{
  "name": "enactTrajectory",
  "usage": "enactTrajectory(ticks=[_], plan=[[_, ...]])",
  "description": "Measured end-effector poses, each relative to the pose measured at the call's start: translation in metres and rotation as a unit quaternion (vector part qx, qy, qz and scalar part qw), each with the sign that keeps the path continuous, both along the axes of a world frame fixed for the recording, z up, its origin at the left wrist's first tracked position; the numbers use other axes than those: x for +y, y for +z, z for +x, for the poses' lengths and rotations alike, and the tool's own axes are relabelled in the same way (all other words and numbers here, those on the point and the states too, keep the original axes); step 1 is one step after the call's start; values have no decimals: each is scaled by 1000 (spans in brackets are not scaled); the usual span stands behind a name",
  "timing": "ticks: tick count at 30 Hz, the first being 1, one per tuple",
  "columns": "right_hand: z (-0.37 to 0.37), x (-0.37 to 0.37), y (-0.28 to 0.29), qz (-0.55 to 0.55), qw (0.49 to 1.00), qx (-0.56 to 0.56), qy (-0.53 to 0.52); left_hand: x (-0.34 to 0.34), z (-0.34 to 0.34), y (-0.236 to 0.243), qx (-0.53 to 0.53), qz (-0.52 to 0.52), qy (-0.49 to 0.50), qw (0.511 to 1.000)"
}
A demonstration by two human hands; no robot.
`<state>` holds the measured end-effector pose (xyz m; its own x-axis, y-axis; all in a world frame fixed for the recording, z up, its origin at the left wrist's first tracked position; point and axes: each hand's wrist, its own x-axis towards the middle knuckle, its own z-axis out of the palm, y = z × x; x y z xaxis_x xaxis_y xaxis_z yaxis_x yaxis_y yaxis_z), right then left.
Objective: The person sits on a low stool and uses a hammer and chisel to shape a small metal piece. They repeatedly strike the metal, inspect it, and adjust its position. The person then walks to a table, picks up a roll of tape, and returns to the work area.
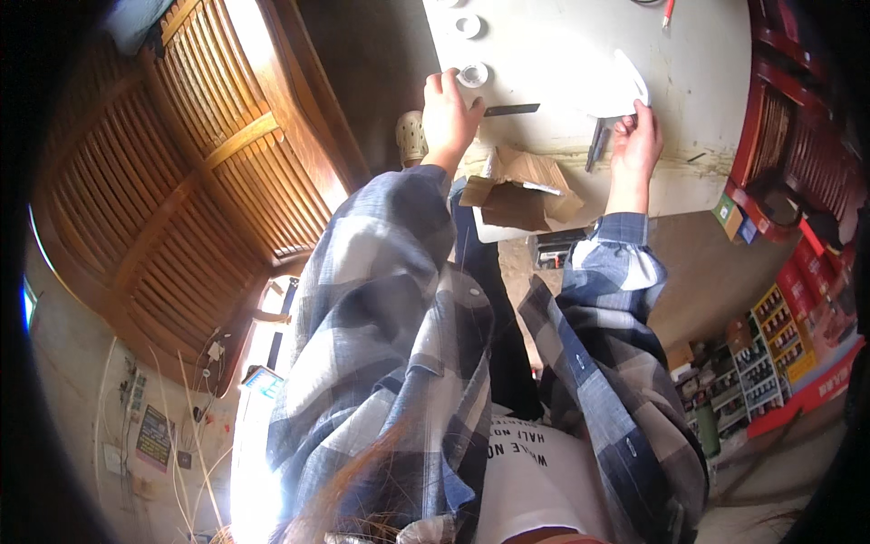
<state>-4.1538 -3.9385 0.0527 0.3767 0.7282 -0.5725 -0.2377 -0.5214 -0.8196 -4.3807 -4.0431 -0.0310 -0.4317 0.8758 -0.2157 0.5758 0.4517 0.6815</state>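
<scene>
My left hand [448, 120] is at the left edge of the white table [553, 54], its thumb and fingers apart. Its fingertips are beside a white tape roll [472, 75] and seem to touch its rim. Just right of the thumb lies a flat black strip [513, 110]. Over the table's right part, my right hand [637, 140] has its fingers closed on the lower end of a thin, curved white strip [634, 77]. A dark, slim pen-like tool [596, 145] lies left of that hand. Between my forearms an open cardboard box [521, 195] sits at the near edge.
Another white roll [467, 26] stands farther back, and a red pen-like thing [668, 14] lies at the far side. A slatted wooden bench [217, 127] is on the left, a dark red wooden chair [779, 118] on the right. Shelves of small bottles [757, 363] stand at lower right.
</scene>
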Motion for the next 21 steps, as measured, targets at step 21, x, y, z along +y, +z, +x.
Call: enactTrajectory(ticks=[21], plan=[[-193, 21, -95, 150, 672, -505, 521, -33, -41, 24, -800, 71, 328, 498]])
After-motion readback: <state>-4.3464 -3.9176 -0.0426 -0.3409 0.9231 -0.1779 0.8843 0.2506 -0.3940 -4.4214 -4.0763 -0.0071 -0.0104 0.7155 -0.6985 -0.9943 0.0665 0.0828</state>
